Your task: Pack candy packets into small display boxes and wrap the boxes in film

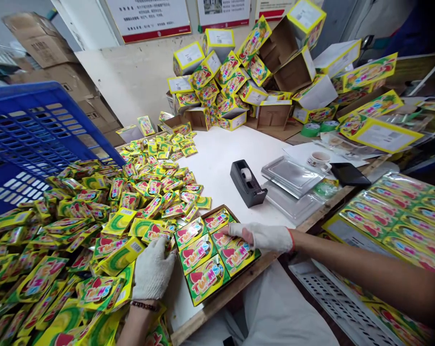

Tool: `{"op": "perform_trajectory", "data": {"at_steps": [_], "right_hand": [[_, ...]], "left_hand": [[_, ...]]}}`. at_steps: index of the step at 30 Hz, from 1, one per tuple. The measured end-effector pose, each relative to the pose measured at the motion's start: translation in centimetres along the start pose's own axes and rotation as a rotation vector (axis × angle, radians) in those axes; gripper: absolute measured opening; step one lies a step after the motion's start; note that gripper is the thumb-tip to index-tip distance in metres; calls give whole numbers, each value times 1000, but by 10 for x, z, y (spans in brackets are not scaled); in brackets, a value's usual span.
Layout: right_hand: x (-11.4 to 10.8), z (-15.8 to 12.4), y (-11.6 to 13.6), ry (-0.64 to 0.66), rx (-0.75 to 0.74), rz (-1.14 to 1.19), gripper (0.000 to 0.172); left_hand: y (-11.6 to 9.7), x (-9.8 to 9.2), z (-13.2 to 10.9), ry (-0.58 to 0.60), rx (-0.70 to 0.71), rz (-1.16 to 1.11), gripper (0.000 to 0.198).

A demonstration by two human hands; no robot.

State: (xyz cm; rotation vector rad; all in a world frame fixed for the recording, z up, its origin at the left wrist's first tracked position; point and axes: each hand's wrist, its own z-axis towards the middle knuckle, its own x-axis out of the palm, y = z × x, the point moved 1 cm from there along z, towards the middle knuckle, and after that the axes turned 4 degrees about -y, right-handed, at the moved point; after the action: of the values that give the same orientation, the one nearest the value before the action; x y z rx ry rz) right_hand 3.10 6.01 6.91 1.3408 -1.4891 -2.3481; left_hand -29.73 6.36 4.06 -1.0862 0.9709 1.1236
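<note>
An open display box [215, 254] lies near the table's front edge, with several yellow-green TWINS packs showing in it. My right hand [257, 236], in a white glove with bare fingertips, reaches over its upper right part, fingers stretched onto the packs. At the box's left side is my left hand [154, 269], gloved, a beaded bracelet at the wrist. Its fingers bend toward the loose packs [120, 223]; what they hold, if anything, is hidden. That heap covers the left of the table.
A black tape dispenser [247, 183] and clear plastic trays [293, 176] stand beyond the box. A blue crate [48, 110] leans at the left. Empty cartons [232, 86] are piled behind; a cup [319, 160] and stacked wrapped packs [401, 216] are on the right.
</note>
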Motion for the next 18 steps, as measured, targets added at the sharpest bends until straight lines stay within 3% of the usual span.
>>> {"op": "perform_trajectory", "data": {"at_steps": [3, 6, 8, 10, 12, 14, 16, 18], "right_hand": [[-12, 4, 6, -100, 151, 23, 58], [-9, 12, 15, -288, 172, -41, 44], [-4, 23, 22, -369, 93, -26, 36], [-2, 39, 34, -436, -90, -99, 37], [-4, 57, 50, -428, -305, -250, 39], [-9, 73, 64, -294, -403, -384, 38], [-19, 85, 71, -128, -267, -373, 31], [-31, 89, 68, -35, 1, -221, 32]], "left_hand": [[4, 2, -2, -33, -70, -118, 27], [14, -10, -3, -142, -209, -265, 34], [14, -25, -5, -191, -272, -402, 42], [3, -40, -7, -186, -262, -590, 45], [-19, -52, -8, -168, -144, -731, 38], [-44, -60, -8, -243, 78, -694, 27], [-67, -62, -10, -403, 327, -531, 28], [-85, -60, -13, -543, 525, -372, 40]]}}
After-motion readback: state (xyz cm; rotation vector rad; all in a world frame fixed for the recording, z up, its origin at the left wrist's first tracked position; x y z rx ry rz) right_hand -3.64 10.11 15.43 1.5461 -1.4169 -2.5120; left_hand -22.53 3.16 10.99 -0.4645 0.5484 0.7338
